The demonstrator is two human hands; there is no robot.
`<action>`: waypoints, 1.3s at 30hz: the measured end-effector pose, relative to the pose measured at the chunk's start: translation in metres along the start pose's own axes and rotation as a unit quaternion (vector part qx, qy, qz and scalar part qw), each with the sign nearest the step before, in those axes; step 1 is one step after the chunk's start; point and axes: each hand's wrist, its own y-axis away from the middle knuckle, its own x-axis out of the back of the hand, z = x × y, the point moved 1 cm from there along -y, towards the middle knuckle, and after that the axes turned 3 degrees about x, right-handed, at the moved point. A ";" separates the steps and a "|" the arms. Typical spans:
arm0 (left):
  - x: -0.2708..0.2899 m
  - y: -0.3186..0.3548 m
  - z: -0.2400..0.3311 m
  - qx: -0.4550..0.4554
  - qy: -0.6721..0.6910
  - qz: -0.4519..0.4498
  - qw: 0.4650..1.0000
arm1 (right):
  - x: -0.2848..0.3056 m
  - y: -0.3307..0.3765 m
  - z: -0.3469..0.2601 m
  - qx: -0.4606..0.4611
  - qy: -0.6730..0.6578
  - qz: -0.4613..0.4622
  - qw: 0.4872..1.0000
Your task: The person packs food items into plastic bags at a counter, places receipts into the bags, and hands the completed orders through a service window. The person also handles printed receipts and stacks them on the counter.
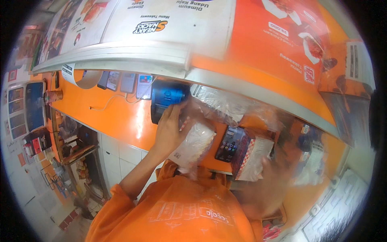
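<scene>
My left hand [171, 123] reaches over the orange counter, its fingers curled in front of a black device with a blue top [167, 94]. From its fingers a clear plastic bag [189, 161] hangs, with a white paper box [197, 139] inside. To the right, motion smears my right hand [268, 181], and its fingers cannot be made out. It is beside another bagged white box [256, 155] with a red checkered edge. Between the two boxes lies a dark phone [229, 145] with its screen lit.
Several phones [128, 82] lie at the back left, with a white cable [109, 104]. Crumpled clear plastic [217, 103] sits behind the boxes. More bagged items [312, 155] are at the right. A large menu board [153, 48] overhangs the counter's far edge.
</scene>
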 end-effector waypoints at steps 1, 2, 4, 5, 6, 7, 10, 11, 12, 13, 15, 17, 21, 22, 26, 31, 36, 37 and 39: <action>-0.003 0.009 -0.007 -0.007 -0.027 -0.003 1.000 | 0.018 0.004 -0.004 0.021 -0.066 0.012 0.998; -0.008 0.018 -0.013 -0.012 -0.052 -0.008 0.999 | 0.034 0.007 -0.013 0.070 -0.112 -0.058 0.989; -0.019 0.037 -0.025 0.034 -0.023 -0.041 0.998 | 0.055 0.003 -0.037 0.204 -0.224 -0.163 0.939; -0.024 0.045 -0.030 0.058 -0.007 -0.059 0.997 | 0.045 -0.007 -0.044 0.123 -0.148 -0.286 0.939; -0.028 0.052 -0.034 0.077 0.023 -0.058 0.995 | 0.014 -0.018 -0.048 0.056 -0.119 -0.348 0.928; -0.031 0.058 -0.039 0.095 0.054 -0.059 0.992 | -0.016 -0.029 -0.050 0.009 -0.146 -0.348 0.926; -0.032 0.074 -0.047 0.117 0.100 -0.043 0.987 | -0.133 -0.036 -0.045 0.029 -0.160 -0.320 0.933; -0.030 0.079 -0.049 0.119 0.108 -0.035 0.986 | -0.156 -0.029 -0.040 0.063 -0.178 -0.295 0.937; -0.026 0.085 -0.051 0.121 0.099 -0.043 0.987 | -0.167 -0.010 -0.036 0.083 -0.208 -0.253 0.941; -0.022 0.093 -0.052 0.128 0.090 -0.053 0.986 | -0.166 0.007 -0.032 0.112 -0.229 -0.229 0.939; -0.013 0.108 -0.052 0.125 0.104 -0.060 0.985 | -0.154 0.036 -0.029 0.113 -0.228 -0.230 0.939; -0.006 0.120 -0.053 0.058 0.165 -0.025 0.984 | -0.139 0.057 -0.033 0.129 -0.201 -0.229 0.944; 0.000 0.134 -0.060 0.079 0.247 -0.008 0.966 | -0.121 0.074 -0.045 0.155 -0.179 -0.226 0.945; 0.000 0.135 -0.061 0.079 0.241 -0.009 0.967 | -0.120 0.076 -0.046 0.165 -0.188 -0.227 0.941; 0.001 0.140 -0.063 0.091 0.226 -0.011 0.970 | -0.119 0.083 -0.045 0.156 -0.211 -0.219 0.940; 0.004 0.144 -0.062 0.091 0.194 -0.001 0.977 | -0.118 0.080 -0.049 0.175 -0.230 -0.185 0.939; -0.002 0.135 -0.058 0.115 0.124 -0.013 0.985 | -0.072 0.056 -0.025 0.175 -0.231 -0.208 0.934; -0.003 0.131 -0.056 0.127 0.154 -0.021 0.980 | -0.049 0.054 -0.016 0.198 -0.239 -0.182 0.933; -0.007 0.121 -0.048 0.107 0.166 -0.016 0.980 | 0.010 0.045 0.004 0.099 -0.186 0.151 0.966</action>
